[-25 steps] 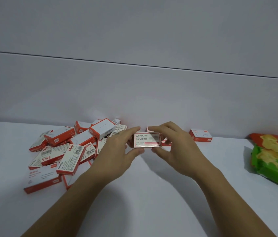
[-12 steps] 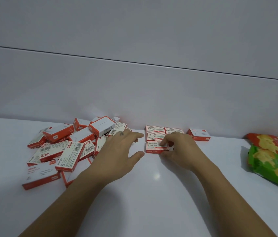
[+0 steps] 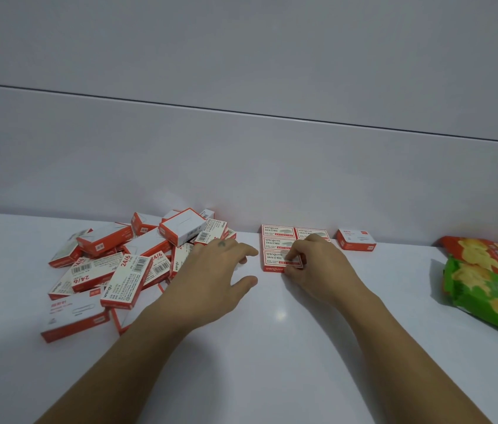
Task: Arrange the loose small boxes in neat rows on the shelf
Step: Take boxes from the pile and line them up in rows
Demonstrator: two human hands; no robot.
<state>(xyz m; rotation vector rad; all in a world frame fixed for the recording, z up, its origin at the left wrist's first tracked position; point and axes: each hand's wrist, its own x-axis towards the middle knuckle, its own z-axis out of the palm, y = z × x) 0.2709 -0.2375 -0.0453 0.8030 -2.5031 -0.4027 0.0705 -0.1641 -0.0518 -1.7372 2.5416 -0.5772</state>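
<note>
Pinching the small flat red-and-white cardboard box [image 3: 274, 260] at its right end: right hand [image 3: 318, 264], fingers curled. Box lies flat on glossy white shelf [image 3: 272, 362], touching front of tidy block of like boxes [image 3: 276, 231]; left hand [image 3: 217, 272] loose, fingers spread, beside jumbled heap of matching boxes [image 3: 125, 264]

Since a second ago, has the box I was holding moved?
Yes. The box went down onto the shelf, in front of the two boxes against the back wall.
</note>
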